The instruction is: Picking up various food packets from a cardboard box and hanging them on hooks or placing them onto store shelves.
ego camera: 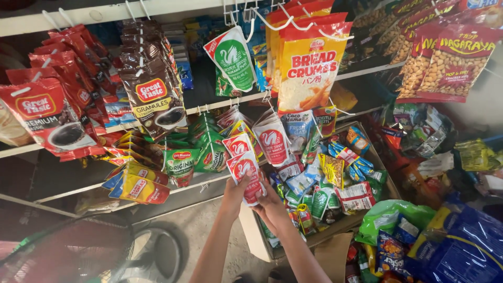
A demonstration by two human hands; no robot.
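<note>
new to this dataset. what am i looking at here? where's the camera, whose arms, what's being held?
There is one picture, taken from a camera worn on a person's head and looking down, so the two bare arms that come up from the bottom are that person's own. No machine is involved. The left hand and the right hand together hold a red and white sachet up near a hanging row of similar sachets. Around them are wire racks with pegs that carry dark brown coffee packs, red coffee packs and an orange bag of breadcrumbs. Below the hands stands an open cardboard box full of mixed small packets.
</note>
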